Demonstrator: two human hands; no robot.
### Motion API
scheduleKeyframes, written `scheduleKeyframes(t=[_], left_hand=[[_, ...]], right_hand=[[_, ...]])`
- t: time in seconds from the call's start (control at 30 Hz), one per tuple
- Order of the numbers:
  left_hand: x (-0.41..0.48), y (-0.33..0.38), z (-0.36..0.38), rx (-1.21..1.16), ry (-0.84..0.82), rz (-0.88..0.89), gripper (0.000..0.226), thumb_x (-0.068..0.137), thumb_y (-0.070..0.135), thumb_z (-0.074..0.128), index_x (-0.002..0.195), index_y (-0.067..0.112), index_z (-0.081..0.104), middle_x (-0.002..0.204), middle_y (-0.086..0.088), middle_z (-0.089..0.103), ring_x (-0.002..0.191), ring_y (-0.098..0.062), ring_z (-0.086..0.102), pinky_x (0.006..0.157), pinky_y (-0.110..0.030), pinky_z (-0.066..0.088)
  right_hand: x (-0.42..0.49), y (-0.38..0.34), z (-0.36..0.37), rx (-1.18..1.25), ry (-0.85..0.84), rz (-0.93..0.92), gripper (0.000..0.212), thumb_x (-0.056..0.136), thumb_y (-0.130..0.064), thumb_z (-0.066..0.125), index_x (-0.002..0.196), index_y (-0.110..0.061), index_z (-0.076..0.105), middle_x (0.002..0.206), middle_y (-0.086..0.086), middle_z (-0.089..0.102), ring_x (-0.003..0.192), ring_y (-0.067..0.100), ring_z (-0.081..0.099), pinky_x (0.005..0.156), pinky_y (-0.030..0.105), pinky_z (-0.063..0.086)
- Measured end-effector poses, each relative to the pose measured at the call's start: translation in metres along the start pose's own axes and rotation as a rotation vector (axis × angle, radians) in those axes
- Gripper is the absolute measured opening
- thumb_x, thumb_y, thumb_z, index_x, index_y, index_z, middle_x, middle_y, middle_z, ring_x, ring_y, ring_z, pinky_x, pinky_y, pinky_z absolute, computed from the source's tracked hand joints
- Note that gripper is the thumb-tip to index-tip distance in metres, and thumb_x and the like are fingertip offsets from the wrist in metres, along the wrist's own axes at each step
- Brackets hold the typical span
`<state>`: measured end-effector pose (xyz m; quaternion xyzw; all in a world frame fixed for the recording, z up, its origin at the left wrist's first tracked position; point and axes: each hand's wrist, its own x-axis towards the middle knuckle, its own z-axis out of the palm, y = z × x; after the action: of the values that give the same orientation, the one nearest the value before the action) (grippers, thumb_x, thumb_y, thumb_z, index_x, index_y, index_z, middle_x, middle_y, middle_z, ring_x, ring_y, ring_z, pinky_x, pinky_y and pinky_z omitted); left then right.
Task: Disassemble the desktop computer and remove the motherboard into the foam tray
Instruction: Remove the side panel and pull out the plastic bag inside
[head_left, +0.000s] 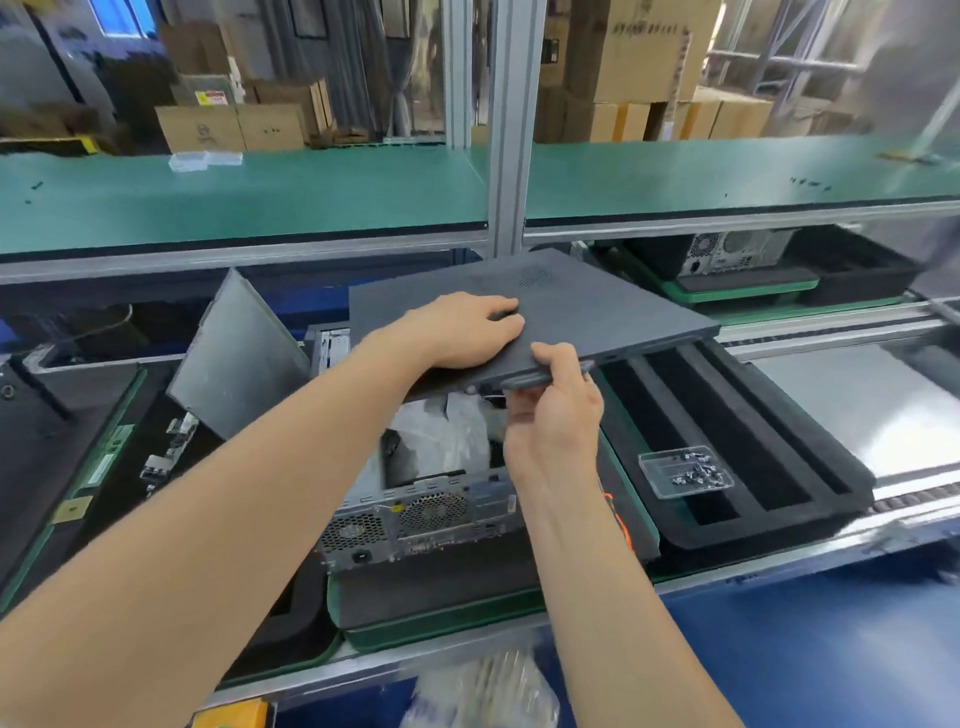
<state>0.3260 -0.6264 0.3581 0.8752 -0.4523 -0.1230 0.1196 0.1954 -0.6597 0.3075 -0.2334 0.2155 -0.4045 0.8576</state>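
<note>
Desktop computer (415, 519), one, one side panel (613, 312) in right hand (556, 415), left hand (467, 327) atop

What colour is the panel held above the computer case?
The panel is dark grey, clearest in the head view.

The desktop computer (415, 525) lies flat at centre, top uncovered, its silver rear face with fan grilles toward 6 o'clock. Its dark grey cover panel (613, 312) is tilted above it, with the left hand (467, 332) flat on top and the right hand (556, 410) gripping its 6 o'clock edge. The black slotted foam tray (737, 415) lies just beside the computer at 3 o'clock.
</note>
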Motion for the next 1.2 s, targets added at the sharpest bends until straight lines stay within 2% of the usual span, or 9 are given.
scheduleKeyframes(t=[0.17,0.4,0.57,0.8,0.9,0.97,1.03,1.13,1.2], left_hand=[[0.038,0.047,-0.012,0.015,-0.083,0.122,0.053,0.108,0.054,0.029,0.158,0.038,0.037,0.167,0.01,0.029,0.153,-0.02,0.027,0.122,-0.039,0.021],[0.101,0.115,0.003,-0.168,-0.095,0.213,0.05,0.11,0.046,0.03,0.157,0.031,0.04,0.166,0.01,0.032,0.15,-0.017,0.032,0.118,-0.033,0.024],[0.171,0.174,0.027,-0.422,-0.064,0.167,0.051,0.106,0.054,0.032,0.155,0.04,0.04,0.16,0.013,0.04,0.139,-0.018,0.044,0.1,-0.032,0.033],[0.286,0.258,0.059,-0.989,-0.205,0.029,0.059,0.1,0.071,0.034,0.154,0.048,0.033,0.163,0.006,0.037,0.148,-0.029,0.038,0.121,-0.057,0.03],[0.322,0.289,0.071,-1.14,-0.251,-0.061,0.067,0.092,0.081,0.036,0.153,0.064,0.014,0.169,0.015,0.02,0.151,-0.031,0.031,0.104,-0.056,0.045],[0.343,0.306,0.081,-1.228,-0.242,-0.123,0.07,0.09,0.082,0.038,0.15,0.07,0.005,0.168,0.016,0.021,0.13,-0.028,0.052,0.084,-0.053,0.059],[0.362,0.319,0.092,-1.312,-0.217,-0.164,0.072,0.089,0.083,0.041,0.149,0.071,0.005,0.167,0.017,0.022,0.113,-0.022,0.057,0.074,-0.052,0.063],[0.386,0.331,0.112,-1.392,-0.189,-0.208,0.077,0.083,0.086,0.045,0.15,0.069,0.01,0.169,0.013,0.021,0.144,-0.033,0.039,0.068,-0.049,0.063],[0.399,0.337,0.123,-1.409,-0.174,-0.233,0.081,0.077,0.089,0.045,0.15,0.069,0.015,0.168,0.011,0.024,0.145,-0.034,0.039,0.066,-0.047,0.063]], right_hand=[[0.036,-0.043,-0.002,-0.023,0.06,-0.047,0.009,0.088,0.001,0.06,0.085,-0.006,0.064,0.084,0.011,0.066,0.071,0.022,0.066,0.062,0.033,0.053],[0.108,-0.12,-0.019,-0.134,0.159,-0.134,0.017,0.088,-0.001,0.063,0.076,-0.011,0.057,0.068,0.005,0.062,0.062,0.019,0.062,0.062,0.033,0.055],[0.178,-0.194,-0.031,-0.245,0.184,-0.186,0.021,0.085,-0.001,0.062,0.07,-0.014,0.052,0.059,0.003,0.058,0.049,0.017,0.058,0.046,0.025,0.05],[0.312,-0.305,-0.037,-0.749,0.073,-0.188,0.03,0.084,-0.006,0.064,0.061,-0.017,0.048,0.04,-0.003,0.044,0.031,0.013,0.04,0.037,0.015,0.032],[0.372,-0.34,-0.039,-1.07,-0.04,-0.219,0.033,0.085,-0.008,0.067,0.057,-0.016,0.052,0.046,0.0,0.042,0.037,0.015,0.037,0.042,0.019,0.026],[0.406,-0.355,-0.04,-1.258,-0.133,-0.226,0.023,0.087,-0.012,0.069,0.071,-0.012,0.053,0.056,0.007,0.043,0.047,0.017,0.037,0.048,0.024,0.027],[0.434,-0.366,-0.043,-1.388,-0.202,-0.192,0.028,0.089,-0.015,0.069,0.07,-0.014,0.049,0.053,0.006,0.044,0.046,0.017,0.038,0.047,0.023,0.027],[0.468,-0.372,-0.052,-1.534,-0.258,-0.177,0.037,0.091,-0.019,0.07,0.065,-0.016,0.044,0.049,0.0,0.044,0.041,0.016,0.038,0.043,0.021,0.026],[0.485,-0.372,-0.06,-1.63,-0.284,-0.185,0.036,0.094,-0.022,0.069,0.064,-0.019,0.049,0.049,-0.004,0.048,0.037,0.013,0.042,0.041,0.02,0.03]])
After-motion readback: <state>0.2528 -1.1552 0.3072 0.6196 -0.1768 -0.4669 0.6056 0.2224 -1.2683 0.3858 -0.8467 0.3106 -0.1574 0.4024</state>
